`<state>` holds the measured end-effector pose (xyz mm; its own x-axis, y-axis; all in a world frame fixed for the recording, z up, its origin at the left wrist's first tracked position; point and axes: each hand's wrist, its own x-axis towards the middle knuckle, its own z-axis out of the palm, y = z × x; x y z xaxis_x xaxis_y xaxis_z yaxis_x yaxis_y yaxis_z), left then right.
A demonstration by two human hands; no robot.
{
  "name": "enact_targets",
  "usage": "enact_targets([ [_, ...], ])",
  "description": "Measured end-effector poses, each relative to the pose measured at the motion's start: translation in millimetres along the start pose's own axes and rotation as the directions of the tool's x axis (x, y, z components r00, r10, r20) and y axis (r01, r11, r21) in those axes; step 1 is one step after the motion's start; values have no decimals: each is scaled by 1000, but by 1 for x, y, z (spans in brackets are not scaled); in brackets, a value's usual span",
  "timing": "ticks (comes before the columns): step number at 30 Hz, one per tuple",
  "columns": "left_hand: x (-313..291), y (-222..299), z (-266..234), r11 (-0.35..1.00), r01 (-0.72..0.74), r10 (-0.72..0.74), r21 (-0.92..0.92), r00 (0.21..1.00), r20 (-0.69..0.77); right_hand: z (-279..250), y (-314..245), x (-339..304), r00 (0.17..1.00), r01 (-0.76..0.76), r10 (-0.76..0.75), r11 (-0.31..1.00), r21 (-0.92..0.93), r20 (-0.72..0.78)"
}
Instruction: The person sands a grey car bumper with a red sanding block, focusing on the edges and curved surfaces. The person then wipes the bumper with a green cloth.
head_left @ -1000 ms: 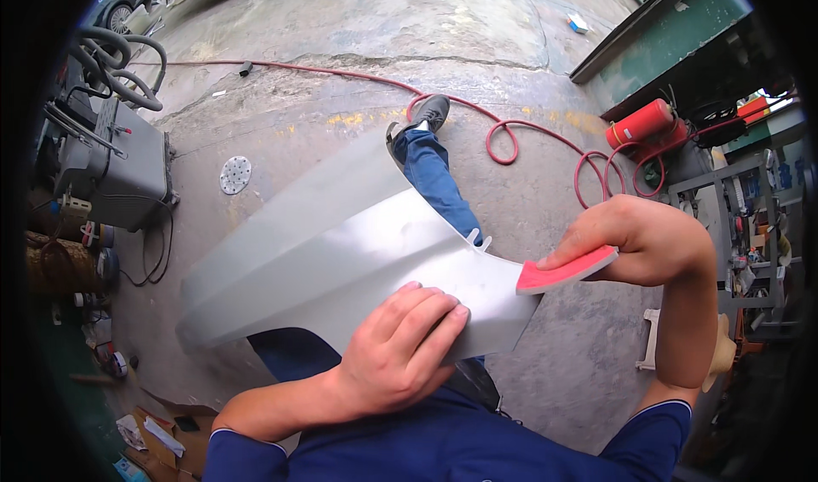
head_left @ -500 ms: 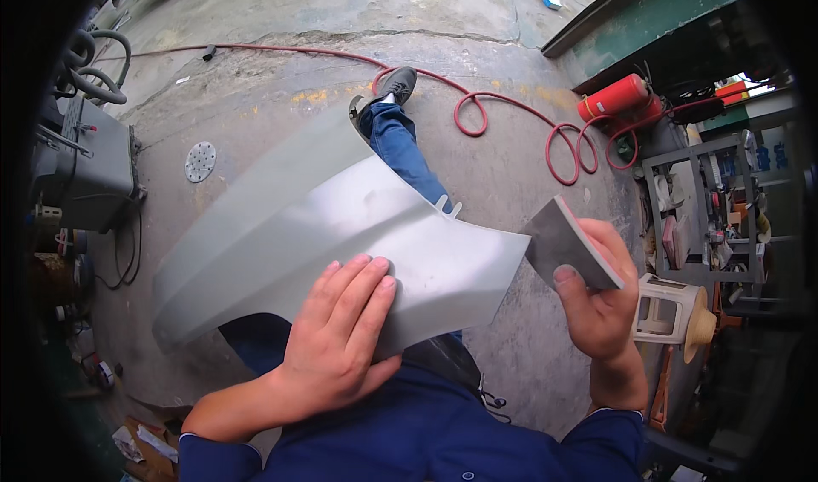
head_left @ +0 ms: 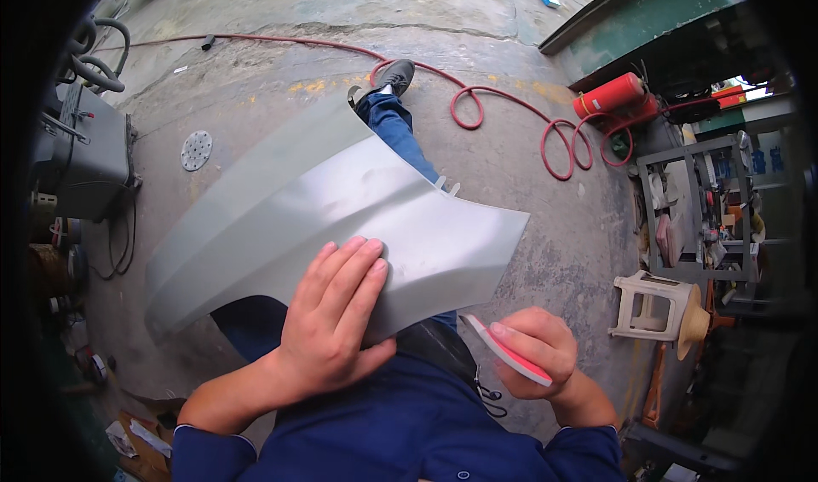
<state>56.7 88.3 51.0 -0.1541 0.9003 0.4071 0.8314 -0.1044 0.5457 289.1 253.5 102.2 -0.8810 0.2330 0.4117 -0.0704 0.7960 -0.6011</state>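
A grey curved metal car-body panel (head_left: pixel 290 218) lies across my lap and outstretched leg. My left hand (head_left: pixel 336 311) rests flat on its near edge, fingers together, holding nothing. My right hand (head_left: pixel 537 350) is off the panel's right corner, close to my body, gripping a thin red-and-white sanding block (head_left: pixel 503 350) tilted edge-on. The block does not touch the panel. My blue-jeaned leg and dark shoe (head_left: pixel 394 77) stick out beyond the panel's far edge.
A red hose (head_left: pixel 503 111) loops over the concrete floor to a red cylinder (head_left: pixel 609 94) at the right. A grey machine (head_left: pixel 85 150) stands at left, with a round sanding disc (head_left: pixel 195 150) on the floor nearby. A white plastic stool (head_left: pixel 652 303) and a metal rack (head_left: pixel 694 209) stand at right.
My right hand has come down from beside the panel's right edge to near my body, still with the block. My left hand has stayed on the panel.
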Motion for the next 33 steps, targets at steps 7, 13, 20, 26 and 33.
enact_targets([
  [7,-18,-12,-12,1000,9,-10,13,999,53,-6,23,-28,773,-184,542,690,700,-331],
  [13,-101,-42,-36,990,136,-127,49,980,-151,-18,75,-20,643,-152,752,307,940,-142],
  [20,-185,-42,-36,836,518,-548,-182,802,-237,-23,123,-5,762,-132,646,80,988,49],
  [26,-163,-73,-52,903,428,-363,37,805,-469,-2,114,28,693,-246,695,-19,969,190],
  [33,-111,-249,-68,719,639,-559,272,765,-319,21,79,44,704,-277,687,34,960,179],
])
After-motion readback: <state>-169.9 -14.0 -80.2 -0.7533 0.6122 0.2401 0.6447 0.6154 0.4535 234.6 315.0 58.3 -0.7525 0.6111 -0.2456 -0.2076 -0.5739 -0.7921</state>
